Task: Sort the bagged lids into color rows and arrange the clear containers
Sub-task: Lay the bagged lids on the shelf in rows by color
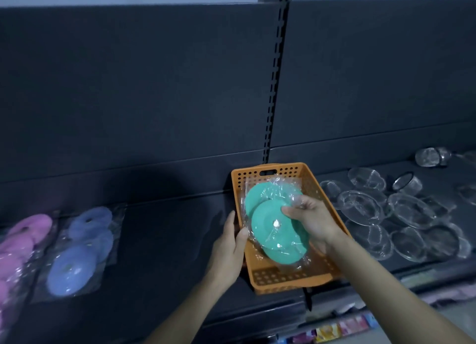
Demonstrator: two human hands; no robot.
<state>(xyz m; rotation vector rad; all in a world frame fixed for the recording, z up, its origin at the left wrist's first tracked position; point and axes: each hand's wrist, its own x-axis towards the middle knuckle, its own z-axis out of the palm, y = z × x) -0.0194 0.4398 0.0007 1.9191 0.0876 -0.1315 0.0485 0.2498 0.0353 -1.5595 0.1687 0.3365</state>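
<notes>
Green bagged lids (pixel 277 230) pinched in right hand (pixel 313 221) (over orange basket (pixel 319 266)).

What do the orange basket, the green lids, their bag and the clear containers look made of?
Orange basket: likely moulded plastic, matte, perforated walls.
Green lids: probably plastic or silicone, smooth, dull sheen.
Bag: thin clear film, crinkled, glinting.
Clear containers: glass or clear plastic; cannot tell.

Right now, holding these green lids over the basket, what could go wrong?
The right hand pinches the bagged green lids through loose plastic; they could slip. The orange basket seems to overhang the shelf edge, steadied by the left hand; releasing might tip it. The clear containers crowd its right side, easily knocked.
</notes>
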